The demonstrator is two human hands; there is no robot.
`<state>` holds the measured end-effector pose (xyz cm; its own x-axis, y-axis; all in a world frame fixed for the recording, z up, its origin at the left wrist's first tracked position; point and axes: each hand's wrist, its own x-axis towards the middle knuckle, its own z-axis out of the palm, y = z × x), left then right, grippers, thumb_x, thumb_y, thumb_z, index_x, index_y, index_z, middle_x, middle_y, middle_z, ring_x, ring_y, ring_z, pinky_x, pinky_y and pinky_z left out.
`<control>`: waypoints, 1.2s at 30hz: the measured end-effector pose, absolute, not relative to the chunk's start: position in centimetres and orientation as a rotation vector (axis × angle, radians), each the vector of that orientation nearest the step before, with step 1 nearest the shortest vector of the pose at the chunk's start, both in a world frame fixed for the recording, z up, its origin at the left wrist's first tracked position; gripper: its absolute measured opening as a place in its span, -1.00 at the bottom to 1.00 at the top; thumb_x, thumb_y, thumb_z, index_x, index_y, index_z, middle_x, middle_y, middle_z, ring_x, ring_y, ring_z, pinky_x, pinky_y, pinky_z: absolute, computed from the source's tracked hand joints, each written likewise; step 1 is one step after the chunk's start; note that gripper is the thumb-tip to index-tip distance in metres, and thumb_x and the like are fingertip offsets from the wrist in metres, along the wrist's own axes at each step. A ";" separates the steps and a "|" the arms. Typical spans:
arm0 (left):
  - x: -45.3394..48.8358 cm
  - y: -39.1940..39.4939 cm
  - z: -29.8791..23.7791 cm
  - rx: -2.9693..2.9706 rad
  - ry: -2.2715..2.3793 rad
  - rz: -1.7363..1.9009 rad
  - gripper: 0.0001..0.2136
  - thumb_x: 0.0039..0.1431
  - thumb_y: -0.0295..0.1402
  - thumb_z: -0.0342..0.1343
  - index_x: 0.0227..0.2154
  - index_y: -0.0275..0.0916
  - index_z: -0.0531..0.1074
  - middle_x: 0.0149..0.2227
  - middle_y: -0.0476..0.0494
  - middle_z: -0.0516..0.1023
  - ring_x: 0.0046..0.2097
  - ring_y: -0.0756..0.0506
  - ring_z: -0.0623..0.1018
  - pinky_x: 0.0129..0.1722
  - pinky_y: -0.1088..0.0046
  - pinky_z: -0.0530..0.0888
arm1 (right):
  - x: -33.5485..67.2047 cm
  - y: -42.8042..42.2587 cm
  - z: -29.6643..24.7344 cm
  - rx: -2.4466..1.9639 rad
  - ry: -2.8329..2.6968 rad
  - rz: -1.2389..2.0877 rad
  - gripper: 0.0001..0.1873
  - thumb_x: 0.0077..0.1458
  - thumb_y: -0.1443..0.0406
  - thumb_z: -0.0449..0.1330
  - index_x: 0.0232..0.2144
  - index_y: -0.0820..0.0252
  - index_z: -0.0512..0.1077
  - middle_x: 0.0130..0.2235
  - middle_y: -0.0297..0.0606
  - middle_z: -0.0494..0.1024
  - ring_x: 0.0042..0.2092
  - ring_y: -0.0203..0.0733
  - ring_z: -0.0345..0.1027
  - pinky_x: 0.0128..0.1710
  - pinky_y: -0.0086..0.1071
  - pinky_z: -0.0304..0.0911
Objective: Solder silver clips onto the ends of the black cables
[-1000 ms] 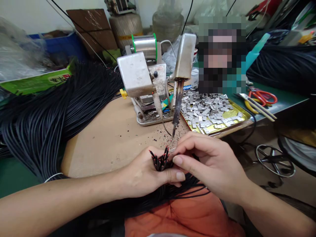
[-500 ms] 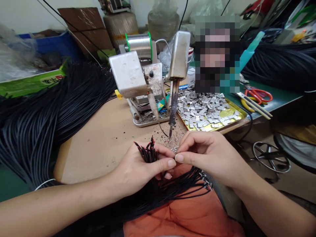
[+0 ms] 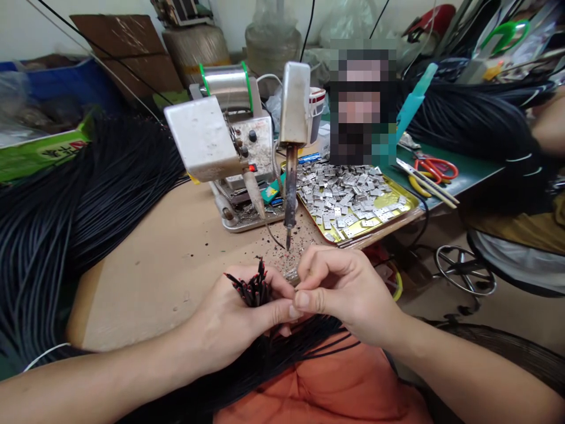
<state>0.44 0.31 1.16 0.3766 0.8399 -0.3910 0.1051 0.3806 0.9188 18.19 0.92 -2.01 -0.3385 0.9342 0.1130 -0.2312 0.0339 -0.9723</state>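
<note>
Left hand (image 3: 241, 324), nearer the wearer than the iron (image 3: 291, 182) and a little to its left: grip closed around a bunch of black cables (image 3: 251, 288), ends upward, red cores showing at the cut tips. Right hand (image 3: 348, 294), nearer the wearer and to the right of the iron: thumb and forefinger pinched together, meeting the left fingertips just below the iron's tip. Whatever lies in that pinch is hidden; cannot tell. More cable, the lap strands (image 3: 324, 350), trails beneath both hands, over orange cloth. The iron hangs tip-down above the desk (image 3: 145, 277), specks scattered around it. Right of the iron, a yellow tray (image 3: 399, 194) with loose metal plugs (image 3: 348, 194); pliers (image 3: 435, 168) beyond. Left of it, a large cable heap (image 3: 119, 165); behind, a solder spool (image 3: 226, 88). Handling, by judgement: each cable light and limp, jacket smooth but not slick; bunch springy, apt to splay. Red ends look the fragile part. Best held by the black jacket, just below the tips, clear of the iron.
</note>
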 end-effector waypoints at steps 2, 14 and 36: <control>0.3 0.3 1.0 1.064 1.102 0.637 -0.84 -0.08 -0.44 0.45 -0.54 -0.31 0.55 -0.62 -0.04 0.58 -0.58 0.05 0.49 -0.57 0.65 0.40 | 18.8 1.5 -1.4 -0.830 -1.446 1.448 -0.78 -0.01 0.23 0.44 -0.56 0.18 0.52 -0.47 -0.34 0.49 -0.42 -0.28 0.36 -0.41 -0.39 0.28; 0.0 0.7 0.2 1.064 1.209 0.693 -0.69 0.12 -0.29 0.34 -0.12 -0.35 0.57 -0.52 -0.07 0.58 -0.53 0.01 0.53 -0.60 0.61 0.45 | 25.6 7.1 -1.7 -1.701 -2.002 0.202 -0.86 0.07 0.25 0.30 -0.31 0.17 0.61 -0.28 -0.16 0.60 -0.27 -0.05 0.42 -0.29 -0.20 0.24; -0.7 1.3 -0.6 1.095 1.284 0.773 -0.71 0.21 -0.30 0.21 -0.04 -0.30 0.52 -0.56 0.01 0.49 -0.60 0.02 0.44 -0.67 0.58 0.37 | 24.5 6.5 -0.8 -1.452 -1.458 0.464 -0.91 0.07 0.39 0.26 -0.33 0.15 0.51 -0.35 -0.23 0.63 -0.32 -0.13 0.53 -0.35 -0.30 0.34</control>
<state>-0.67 1.29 -0.62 0.1642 0.9225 -0.3493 0.1234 0.3321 0.9351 24.53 6.48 -0.79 0.2037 0.9088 0.3640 0.5311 0.2098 -0.8209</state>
